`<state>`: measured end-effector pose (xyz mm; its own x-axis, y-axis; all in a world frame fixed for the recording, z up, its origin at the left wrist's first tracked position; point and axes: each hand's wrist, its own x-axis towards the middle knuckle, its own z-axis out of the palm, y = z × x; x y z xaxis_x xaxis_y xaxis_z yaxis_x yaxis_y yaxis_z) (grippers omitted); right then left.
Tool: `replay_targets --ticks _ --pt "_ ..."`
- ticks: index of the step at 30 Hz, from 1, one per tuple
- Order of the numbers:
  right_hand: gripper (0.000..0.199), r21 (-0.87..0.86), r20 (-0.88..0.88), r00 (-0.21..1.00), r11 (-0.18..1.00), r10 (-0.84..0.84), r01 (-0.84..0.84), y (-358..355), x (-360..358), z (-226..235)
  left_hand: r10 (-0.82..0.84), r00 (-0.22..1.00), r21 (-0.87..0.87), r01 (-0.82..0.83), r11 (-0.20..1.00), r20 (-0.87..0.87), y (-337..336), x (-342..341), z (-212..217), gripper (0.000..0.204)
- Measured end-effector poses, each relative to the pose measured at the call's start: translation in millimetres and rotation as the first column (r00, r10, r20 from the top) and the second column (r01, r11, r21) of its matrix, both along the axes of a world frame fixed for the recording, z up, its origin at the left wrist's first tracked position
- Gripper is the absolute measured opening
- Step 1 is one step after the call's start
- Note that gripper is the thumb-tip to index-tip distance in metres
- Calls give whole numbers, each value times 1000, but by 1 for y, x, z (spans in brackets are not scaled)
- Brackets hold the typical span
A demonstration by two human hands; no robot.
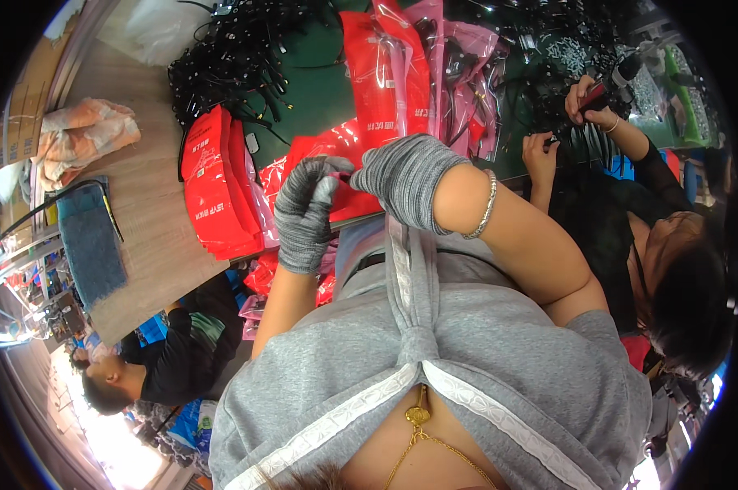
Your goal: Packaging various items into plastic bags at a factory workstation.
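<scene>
Two hands (304,216) (406,180), fingers curled, seemingly pinch a red bag (353,202); pink bags (473,57) at 1 o'clock look filled, cables (228,73) at 11 loose.

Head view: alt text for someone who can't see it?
Left hand and right hand, in grey knit gloves, are close together by red plastic packets on a green table. Black cables are heaped to the upper left; at right, a co-worker's hand grips a red-handled tool.

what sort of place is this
Probably an assembly or packing workshop: red packets and heaped black cable-like parts lie on a green worktop, and a co-worker's hand grips a dark red tool.
</scene>
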<state>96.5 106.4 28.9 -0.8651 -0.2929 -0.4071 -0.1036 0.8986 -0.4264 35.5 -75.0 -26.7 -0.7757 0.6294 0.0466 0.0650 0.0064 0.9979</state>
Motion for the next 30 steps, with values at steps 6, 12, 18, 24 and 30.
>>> replay_targets --ticks 6,12,18,24,30 --pt "37 28 11 996 995 91 -92 18 4 17 31 999 -79 -33 996 -27 22 -16 -6 16" --pt "32 -380 -389 880 918 -271 115 10 -6 3 221 965 29 -228 973 144 18 -27 30 19" --pt "38 -972 -163 289 204 -943 119 51 1 -73 -92 994 467 52 883 64 -5 -80 53 26" --pt "37 -394 583 726 -655 364 645 15 -33 -136 -216 945 117 192 974 245 62 -14 68 29" --pt "55 -878 401 534 -147 -744 454 49 -28 -88 -294 951 172 307 936 -100 69 -30 49 21"
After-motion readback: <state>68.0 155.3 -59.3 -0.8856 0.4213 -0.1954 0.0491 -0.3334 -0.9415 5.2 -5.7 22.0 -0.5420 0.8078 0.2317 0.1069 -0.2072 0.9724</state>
